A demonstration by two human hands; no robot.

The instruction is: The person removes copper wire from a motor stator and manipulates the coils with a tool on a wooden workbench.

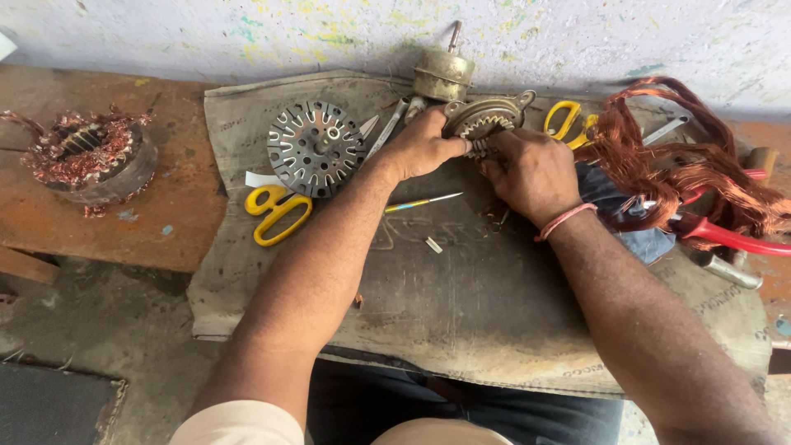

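At the far left of the worktop sits an old motor core with frayed copper windings on it, well apart from the hands. On the grey cloth lie a round slotted metal disc and, just near of it, yellow scissors. A thin screwdriver lies between the forearms.

The left hand is closed around the left edge of a bare toothed core, thumb and fingers pinching it. The right hand grips the same core from the near right, fingers curled on its rim. The core rests at the far middle of the cloth, against a metal housing with a shaft sticking up.

No wire shows in the core's slots, so by my judgement it has been stripped and winding has not begun. To the right a second pair of yellow scissors, a big tangle of loose copper wire and red-handled pliers lie untouched.
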